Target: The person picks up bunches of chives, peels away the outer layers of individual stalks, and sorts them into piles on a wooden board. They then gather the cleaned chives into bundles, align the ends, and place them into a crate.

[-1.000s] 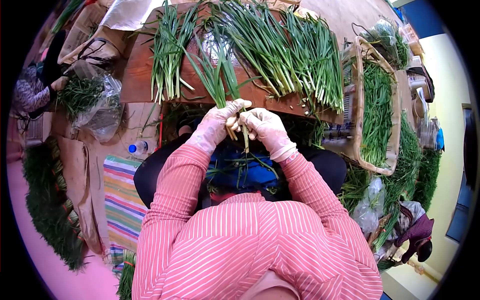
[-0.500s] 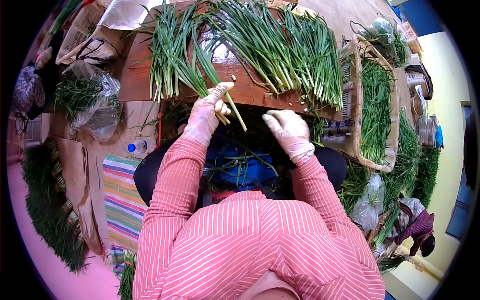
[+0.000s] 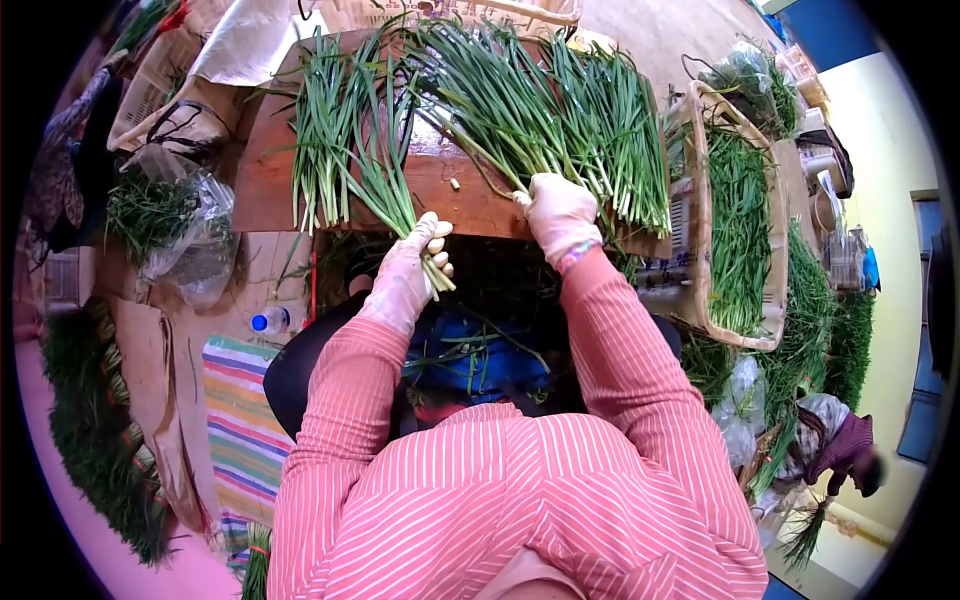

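Observation:
Garlic chives (image 3: 480, 95) with pale stem ends lie across a brown wooden board (image 3: 465, 205). My left hand (image 3: 405, 270), in a thin whitish glove, is wrapped round a small bunch of chives (image 3: 385, 190). Its stem ends poke out below my fingers, while its leaves rest on the board. Also gloved, my right hand (image 3: 562, 212) is closed at the stem ends of the middle pile, at the board's near edge. A chive stalk runs into its fingertips. Another chive pile (image 3: 318, 160) lies at the board's left side.
A crate of chives (image 3: 738, 230) stands right of the board. At the left are a plastic bag (image 3: 205, 240), a bottle with a blue cap (image 3: 270, 321) and a striped mat (image 3: 243, 410). Bundled greens (image 3: 85, 430) line the far left. Another person (image 3: 838, 450) bends at the lower right.
My right hand has moved forward from beside the board to the middle pile's stems and closed there. A stalk that stuck out from my left hand's bunch no longer shows.

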### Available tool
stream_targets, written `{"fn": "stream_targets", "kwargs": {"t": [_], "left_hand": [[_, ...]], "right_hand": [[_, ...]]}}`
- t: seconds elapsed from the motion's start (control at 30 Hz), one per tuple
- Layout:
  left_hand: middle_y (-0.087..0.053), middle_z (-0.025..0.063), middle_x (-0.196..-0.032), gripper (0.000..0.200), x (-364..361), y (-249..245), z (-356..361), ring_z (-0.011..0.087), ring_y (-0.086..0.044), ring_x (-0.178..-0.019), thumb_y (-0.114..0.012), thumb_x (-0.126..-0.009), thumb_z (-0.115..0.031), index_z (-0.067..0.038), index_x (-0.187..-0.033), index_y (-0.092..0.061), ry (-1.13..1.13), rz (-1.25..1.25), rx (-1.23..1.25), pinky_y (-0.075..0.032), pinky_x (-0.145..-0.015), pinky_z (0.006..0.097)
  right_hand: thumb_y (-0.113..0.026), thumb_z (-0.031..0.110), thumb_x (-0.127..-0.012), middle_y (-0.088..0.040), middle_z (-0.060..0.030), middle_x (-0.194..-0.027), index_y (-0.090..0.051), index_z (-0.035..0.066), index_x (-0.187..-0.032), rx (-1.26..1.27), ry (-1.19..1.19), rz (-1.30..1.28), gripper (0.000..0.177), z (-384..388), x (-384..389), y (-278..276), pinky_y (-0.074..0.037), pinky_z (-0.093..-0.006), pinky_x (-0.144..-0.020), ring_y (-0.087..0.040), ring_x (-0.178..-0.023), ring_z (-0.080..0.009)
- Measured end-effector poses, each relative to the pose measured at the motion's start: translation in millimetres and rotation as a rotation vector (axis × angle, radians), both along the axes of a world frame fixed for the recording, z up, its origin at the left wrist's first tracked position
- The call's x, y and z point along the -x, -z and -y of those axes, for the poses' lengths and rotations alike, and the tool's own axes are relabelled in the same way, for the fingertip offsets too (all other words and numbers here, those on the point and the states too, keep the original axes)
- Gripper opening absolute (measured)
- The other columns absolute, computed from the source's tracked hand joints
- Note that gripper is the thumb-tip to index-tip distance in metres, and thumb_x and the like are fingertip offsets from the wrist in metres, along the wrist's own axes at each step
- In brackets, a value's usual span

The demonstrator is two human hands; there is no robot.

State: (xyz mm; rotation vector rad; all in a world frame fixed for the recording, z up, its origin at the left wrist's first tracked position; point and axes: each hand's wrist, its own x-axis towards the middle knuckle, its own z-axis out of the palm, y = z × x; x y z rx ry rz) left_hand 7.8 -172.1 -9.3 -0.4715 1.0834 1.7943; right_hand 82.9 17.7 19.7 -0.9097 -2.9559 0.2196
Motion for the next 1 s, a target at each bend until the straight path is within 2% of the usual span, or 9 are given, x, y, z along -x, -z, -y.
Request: {"fn": "stream_targets", "kwargs": {"t": [0.03, 0.2, 0.23, 0.4, 0.57, 0.67, 0.8, 0.9, 1.0], "left_hand": [[-0.027, -0.0076, -0.057, 0.032, 1.3, -6.7, -2.2, 0.0064, -0.027, -0.047, -0.057, -0.092, -0.03, -0.003, -0.11, -0.056, -0.015, 0.038, -0.02, -0.029, -0.047, 0.0236], [-0.016, -0.0085, -0.054, 0.042, 4.1, -14.5, 0.3, 0.0047, -0.018, -0.043, -0.05, -0.096, -0.029, -0.002, -0.128, -0.048, -0.003, 0.035, -0.164, -0.019, -0.043, 0.0213], [-0.017, -0.0087, -0.054, 0.043, 4.2, -12.3, 0.6, 0.0045, -0.018, -0.043, -0.049, -0.096, -0.03, -0.002, -0.128, -0.048, 0.028, 0.043, -0.183, -0.019, -0.043, 0.0213], [-0.015, -0.01, -0.053, 0.045, 2.2, -10.6, 2.7, 0.0044, -0.017, -0.042, -0.045, -0.097, -0.035, -0.003, -0.127, -0.05, 0.273, 0.057, -0.327, -0.02, -0.042, 0.0213], [-0.06, 0.0015, -0.079, 0.037, 1.1, 10.8, 2.7, 0.0075, -0.049, -0.056, -0.056, -0.092, -0.031, -0.004, -0.116, -0.06, 0.348, -0.131, -0.236, -0.039, -0.048, 0.0197], [-0.052, -0.0039, -0.065, 0.034, -1.9, 17.2, -2.1, 0.0068, -0.042, -0.05, -0.057, -0.092, -0.029, -0.004, -0.115, -0.061, 0.252, -0.128, -0.244, -0.035, -0.046, 0.0212], [-0.026, -0.0101, -0.05, 0.029, -5.7, -11.8, -5.0, 0.0058, -0.025, -0.042, -0.057, -0.092, -0.027, -0.005, -0.11, -0.064, 0.12, -0.177, -0.102, -0.026, -0.045, 0.0238], [-0.021, -0.0098, -0.052, 0.035, 7.7, -9.3, -1.7, 0.0055, -0.022, -0.043, -0.057, -0.092, -0.031, -0.006, -0.115, -0.061, 0.03, -0.178, -0.056, -0.025, -0.045, 0.0241], [-0.018, -0.0092, -0.052, 0.037, 15.7, -11.1, -0.2, 0.0057, -0.02, -0.042, -0.056, -0.093, -0.032, -0.006, -0.119, -0.058, 0.01, -0.166, -0.063, -0.024, -0.044, 0.0238]], "right_hand": [[-0.067, 0.038, -0.077, -0.065, -0.0119, -0.076, -0.064, 0.007, -0.075, 0.001, 0.001, 0.088, 0.031, -5.9, 6.1, 3.1, -0.048, -0.041, -0.064, -0.063, -0.073, -0.0319], [-0.065, 0.03, -0.079, -0.067, -0.0144, -0.075, -0.069, 0.006, -0.079, 0.218, -0.003, 0.076, 0.025, -2.7, 7.4, 5.7, -0.05, -0.0395, -0.065, -0.065, -0.071, -0.0312], [-0.061, 0.032, -0.081, -0.067, -0.012, -0.074, -0.068, 0.006, -0.079, 0.638, 0.029, 0.117, 0.027, 1.8, 1.9, -1.3, -0.05, -0.0363, -0.063, -0.065, -0.064, -0.0244], [-0.066, 0.022, -0.084, -0.057, 0.0034, -0.063, -0.063, 0.004, -0.082, 1.441, -0.031, 0.058, 0.018, 50.4, -40.4, -19.6, -0.038, -0.0203, -0.049, -0.05, -0.053, -0.0057], [-0.064, 0.025, -0.085, -0.058, 0.0027, -0.073, -0.062, 0.003, -0.089, 1.408, -0.069, -0.123, 0.022, 60.7, -38.3, -20.8, -0.036, -0.0181, -0.056, -0.046, -0.061, -0.0035], [-0.064, 0.024, -0.086, -0.059, 0.0027, -0.073, -0.061, 0.003, -0.087, 1.55, 0.137, -0.286, 0.022, 61.6, -36.9, -0.5, -0.036, -0.0184, -0.054, -0.047, -0.059, -0.004], [-0.064, 0.023, -0.085, -0.061, 0.0015, -0.072, -0.061, 0.003, -0.08, 1.493, 0.247, -0.317, 0.02, 64.5, -44.8, 13.8, -0.037, -0.0179, -0.053, -0.048, -0.06, -0.003], [-0.064, 0.037, -0.075, -0.065, -0.0114, -0.076, -0.066, 0.007, -0.078, 0.649, 0.059, 0.163, 0.029, 52.9, -71.2, 30.1, -0.049, -0.0354, -0.067, -0.063, -0.068, -0.0263], [-0.061, 0.04, -0.077, -0.065, -0.0154, -0.075, -0.068, 0.006, -0.074, 0.151, 0.072, 0.583, 0.035, 27.8, -105.0, 60.4, -0.049, -0.0409, -0.065, -0.064, -0.072, -0.0295]]}}
